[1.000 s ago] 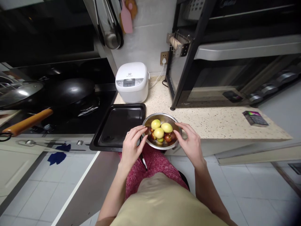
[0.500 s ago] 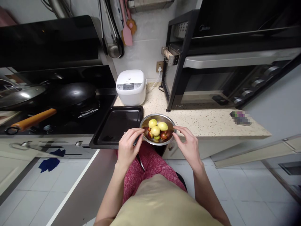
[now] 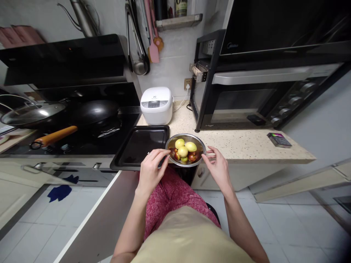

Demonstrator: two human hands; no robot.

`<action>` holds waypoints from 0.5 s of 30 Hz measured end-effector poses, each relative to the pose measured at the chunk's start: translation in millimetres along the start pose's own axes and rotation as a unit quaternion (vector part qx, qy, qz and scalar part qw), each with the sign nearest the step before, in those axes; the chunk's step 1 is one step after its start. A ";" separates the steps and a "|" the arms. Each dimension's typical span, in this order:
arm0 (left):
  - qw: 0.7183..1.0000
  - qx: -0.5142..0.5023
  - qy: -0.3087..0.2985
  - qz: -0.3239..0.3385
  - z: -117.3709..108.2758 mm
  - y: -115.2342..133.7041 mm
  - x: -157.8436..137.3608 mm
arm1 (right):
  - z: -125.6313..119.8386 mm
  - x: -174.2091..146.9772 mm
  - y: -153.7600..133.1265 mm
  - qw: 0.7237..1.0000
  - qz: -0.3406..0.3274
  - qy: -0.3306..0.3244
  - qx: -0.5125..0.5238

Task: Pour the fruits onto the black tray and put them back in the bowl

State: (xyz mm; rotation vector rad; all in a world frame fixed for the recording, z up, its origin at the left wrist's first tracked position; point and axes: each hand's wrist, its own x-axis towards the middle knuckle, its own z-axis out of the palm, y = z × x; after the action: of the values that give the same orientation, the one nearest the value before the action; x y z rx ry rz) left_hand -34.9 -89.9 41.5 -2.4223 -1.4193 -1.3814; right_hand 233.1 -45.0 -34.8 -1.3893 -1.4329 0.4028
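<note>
A shiny metal bowl point(image 3: 186, 136) is at the front edge of the counter, between my hands. In it, yellow round fruits point(image 3: 182, 151) lie over smaller red-brown and greenish fruits point(image 3: 192, 157). My left hand point(image 3: 152, 170) pinches the bowl's left rim between thumb and fingertips; a ring shows on one finger. At the opposite rim, my right hand point(image 3: 218, 170) has its thumb on the edge and its fingers curled just outside. Whether the bowl's base rests on the counter is hidden. Left of the bowl lies a black baking tray point(image 3: 134, 146).
A white rice cooker point(image 3: 156, 106) stands behind the tray. To the left, a black wok point(image 3: 94, 111) and a lidded pan point(image 3: 35, 113) sit on the stove. An oven point(image 3: 241, 102) is at right, with a small dark box point(image 3: 279, 140) before it. A cabinet door point(image 3: 93, 215) stands ajar.
The view has tilted up and shifted slightly, so everything sits lower and mostly further right. My right index finger has moved a little outward from the rim. The fruits look unchanged.
</note>
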 end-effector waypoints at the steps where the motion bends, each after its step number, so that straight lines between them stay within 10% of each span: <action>1: 1.000 0.000 -0.006 0.000 -0.1 -0.7 -0.2 | 3.1 1.0 3.6 0.999 0.038 -0.007 0.016; 6: 0.999 -0.001 -0.049 -0.003 5.4 -3.9 -0.5 | 16.6 5.3 7.9 0.948 0.234 -0.153 0.153; 15: 0.990 -0.003 -0.142 0.019 41.4 -20.8 -6.0 | 31.3 28.7 -6.6 0.923 0.290 -0.214 0.136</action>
State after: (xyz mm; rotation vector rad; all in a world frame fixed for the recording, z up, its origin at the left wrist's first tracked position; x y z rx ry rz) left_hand -22.8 -64.8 4.0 -2.7211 -1.4093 -1.0662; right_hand 210.3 -9.0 -29.4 -1.5323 -1.2054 1.3077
